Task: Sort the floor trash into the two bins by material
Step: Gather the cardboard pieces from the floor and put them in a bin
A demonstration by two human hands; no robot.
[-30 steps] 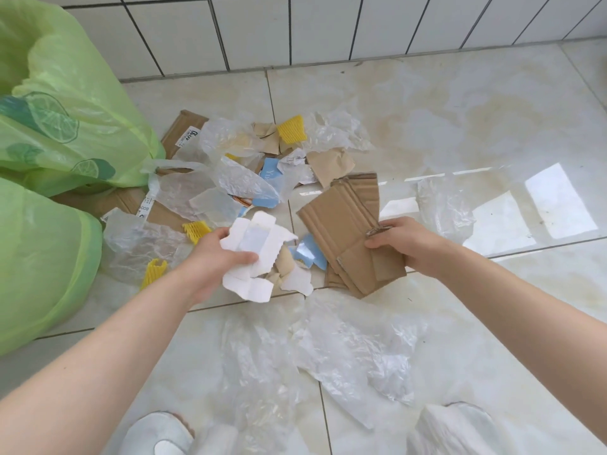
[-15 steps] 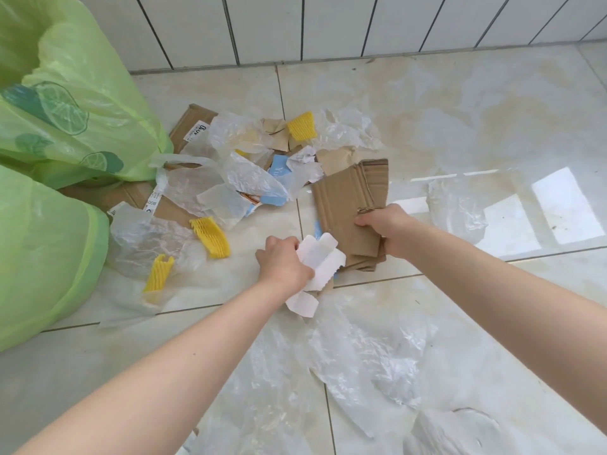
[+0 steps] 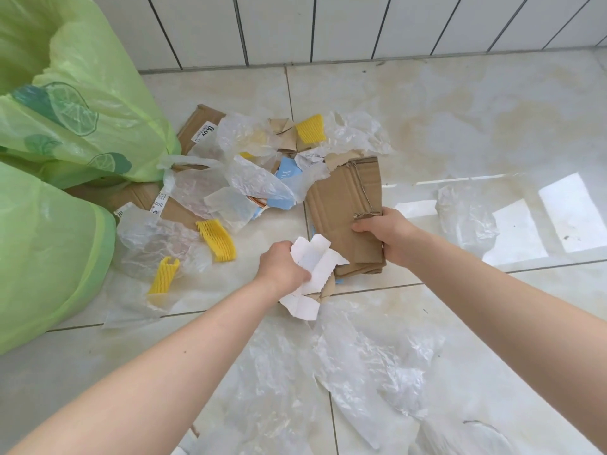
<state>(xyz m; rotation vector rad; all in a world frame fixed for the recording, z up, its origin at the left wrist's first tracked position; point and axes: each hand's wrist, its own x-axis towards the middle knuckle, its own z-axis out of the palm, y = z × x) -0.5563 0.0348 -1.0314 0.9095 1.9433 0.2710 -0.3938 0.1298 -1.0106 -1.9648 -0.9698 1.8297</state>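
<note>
My left hand (image 3: 284,267) grips a white flattened paper carton (image 3: 315,267) just above the floor. Beside it, my right hand (image 3: 389,236) holds a stack of brown cardboard pieces (image 3: 345,205) by its near edge. Two bins lined with green bags stand at the left, one far (image 3: 75,93) and one near (image 3: 42,251). Between the bins and my hands lies a heap of clear plastic film (image 3: 249,182), cardboard scraps (image 3: 197,126), blue paper (image 3: 285,174) and yellow foam nets (image 3: 216,239).
Large sheets of clear plastic (image 3: 361,362) lie on the floor tiles close to me. Another crumpled film (image 3: 466,218) rests to the right of my right hand. A white tiled wall (image 3: 328,24) runs along the back.
My left hand carried the white carton rightwards, next to the cardboard stack. My right hand kept its hold on the cardboard, and the view shifted slightly.
</note>
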